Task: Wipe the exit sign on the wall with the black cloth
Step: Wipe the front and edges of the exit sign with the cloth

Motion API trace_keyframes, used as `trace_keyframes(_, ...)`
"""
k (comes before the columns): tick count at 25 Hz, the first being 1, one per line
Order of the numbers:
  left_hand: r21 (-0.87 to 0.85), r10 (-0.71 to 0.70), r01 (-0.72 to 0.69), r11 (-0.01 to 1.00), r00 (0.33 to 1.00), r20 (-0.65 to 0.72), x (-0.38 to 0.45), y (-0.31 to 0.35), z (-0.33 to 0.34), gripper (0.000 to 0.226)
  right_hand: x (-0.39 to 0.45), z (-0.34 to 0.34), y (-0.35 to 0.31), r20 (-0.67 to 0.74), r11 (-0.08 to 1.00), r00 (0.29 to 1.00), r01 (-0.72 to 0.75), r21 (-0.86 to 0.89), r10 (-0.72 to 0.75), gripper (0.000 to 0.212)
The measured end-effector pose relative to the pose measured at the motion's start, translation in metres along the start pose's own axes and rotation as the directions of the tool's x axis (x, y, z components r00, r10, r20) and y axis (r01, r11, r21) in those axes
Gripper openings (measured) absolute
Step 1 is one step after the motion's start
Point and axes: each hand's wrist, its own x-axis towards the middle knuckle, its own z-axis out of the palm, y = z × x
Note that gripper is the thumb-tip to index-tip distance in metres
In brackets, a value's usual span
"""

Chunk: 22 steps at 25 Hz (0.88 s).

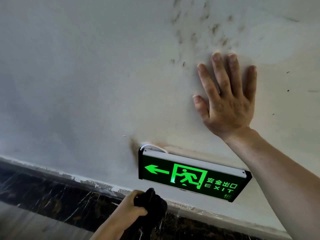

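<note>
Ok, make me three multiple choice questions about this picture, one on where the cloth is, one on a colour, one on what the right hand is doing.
1. Where is the black cloth relative to the exit sign?
A. Draped over its top
B. Below its left end, apart from it
C. Pressed on its face

2. What colour are the sign's arrow and lettering?
A. Red
B. White
C. Green

3. What is the right hand doing?
A. Lying open and flat on the wall
B. Gripping the sign
C. Holding the cloth

Answers: 1 B, the cloth is bunched in the left hand just under the sign's lower left corner. 2 C, the symbols glow green on black. 3 A, its fingers are spread on the wall above the sign.
</note>
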Motion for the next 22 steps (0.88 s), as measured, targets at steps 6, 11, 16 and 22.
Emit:
trace_keyframes(6, -0.53, 0.201, -0.17, 0.831, 0.98, 0.001, -0.073, 0.077, 0.003, 0.045, 0.016, -0.045, 0.001, 0.388, 0.982, 0.921, -0.097, 0.161, 0.028, 0.064)
trace_keyframes(11, -0.664, 0.379, -0.279, 0.694, 0.925, 0.007, -0.118, 0.142, 0.012, 0.031, -0.006, -0.121, -0.019, 0.637, 0.75, 0.758, -0.503, 0.429, 0.144, 0.057)
trace_keyframes(16, -0.687, 0.444, -0.312, 0.656, 0.896, 0.017, -0.134, 0.174, 0.041, 0.041, -0.047, -0.166, -0.034, 0.885, -0.009, 0.461, -0.887, 0.462, 0.066, 0.069)
trace_keyframes(22, -0.621, 0.435, -0.277, 0.733, 0.893, 0.115, -0.135, 0.182, 0.062, 0.053, -0.06, -0.181, -0.029, 0.923, -0.029, 0.317, -0.943, 0.331, 0.22, 0.085)
